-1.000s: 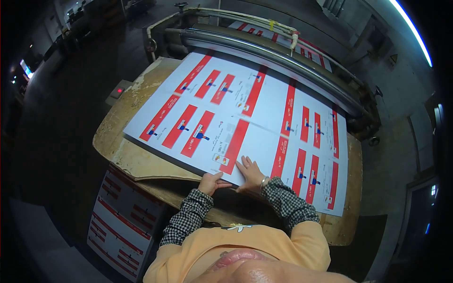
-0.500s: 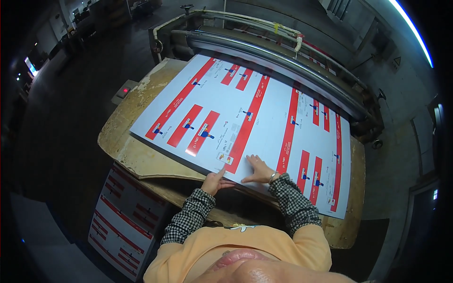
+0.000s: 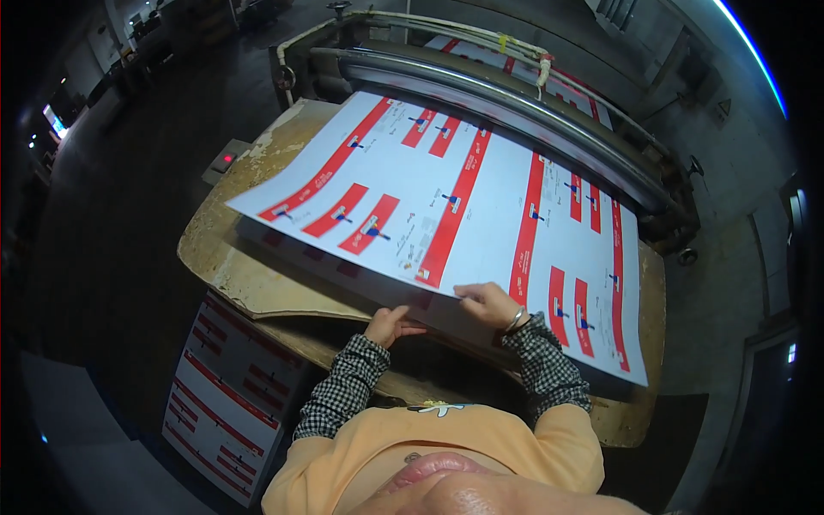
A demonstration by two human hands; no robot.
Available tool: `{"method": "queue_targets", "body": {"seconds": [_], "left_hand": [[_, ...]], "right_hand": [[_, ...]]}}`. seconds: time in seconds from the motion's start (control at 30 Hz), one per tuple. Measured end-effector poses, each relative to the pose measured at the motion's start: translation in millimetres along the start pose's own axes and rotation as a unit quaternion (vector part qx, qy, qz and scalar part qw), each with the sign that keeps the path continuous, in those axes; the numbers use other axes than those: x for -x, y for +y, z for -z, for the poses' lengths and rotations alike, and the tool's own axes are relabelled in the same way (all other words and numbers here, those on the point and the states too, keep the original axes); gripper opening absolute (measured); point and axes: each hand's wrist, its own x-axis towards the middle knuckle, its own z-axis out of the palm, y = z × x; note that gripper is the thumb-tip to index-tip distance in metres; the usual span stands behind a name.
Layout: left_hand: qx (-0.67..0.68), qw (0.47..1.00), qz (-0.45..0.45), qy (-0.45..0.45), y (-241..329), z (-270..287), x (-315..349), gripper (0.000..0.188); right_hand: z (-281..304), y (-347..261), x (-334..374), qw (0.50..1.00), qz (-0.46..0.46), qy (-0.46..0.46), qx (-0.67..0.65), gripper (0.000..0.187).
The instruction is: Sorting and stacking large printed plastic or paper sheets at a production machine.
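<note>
A large white printed sheet (image 3: 489,223) with red bands and small blue pictures slants across the feed table. Its far part runs in under the machine's metal roller (image 3: 515,107). My right hand (image 3: 489,306) is closed on the sheet's near edge, and that edge is raised and bowed. Beneath it a shaded stack of similar sheets (image 3: 343,272) shows. My left hand (image 3: 390,326) is at the near edge of this stack, below the lifted sheet, with thumb and forefinger apart. Whether it touches the stack is hard to tell.
A worn wooden feed table (image 3: 215,249) bears the sheets. A small switch box (image 3: 225,160) with a red light sits at its left edge. More printed sheets (image 3: 219,421) stand low at the left. Beyond the roller another printed sheet (image 3: 481,56) shows.
My right hand has gone from lying spread on the sheet to gripping its near edge, which has risen off the stack. Printed sheet shows more beyond the roller. My left hand has hardly moved.
</note>
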Motion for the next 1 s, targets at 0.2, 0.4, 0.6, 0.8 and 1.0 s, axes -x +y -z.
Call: {"method": "queue_targets", "body": {"seconds": [0.2,0.4,0.6,0.8,1.0], "left_hand": [[-0.024,0.998,0.017,0.049,-3.4,7.4,-2.7,0.037],[-0.019,1.0,0.018,0.011,-4.1,11.1,-3.2,0.036],[-0.022,0.999,-0.001,0.03,-0.1,-0.7,-2.6,0.037],[-0.038,0.998,-0.005,0.04,3.6,-0.1,0.5,0.036],[-0.011,0.999,0.026,-0.018,0.9,8.0,-0.9,0.033]], "right_hand": [[-29.0,14.9,1.7,0.997,0.065,0.032,0.008,0.033],[-40.7,46.8,-23.0,0.999,0.031,0.005,0.034,0.04],[-31.8,65.6,-67.0,0.978,-0.085,0.166,0.089,0.054],[-64.9,18.7,-30.3,0.97,0.019,-0.022,0.242,0.103],[-25.3,18.5,-27.0,0.992,0.05,-0.062,0.098,0.051]]}}
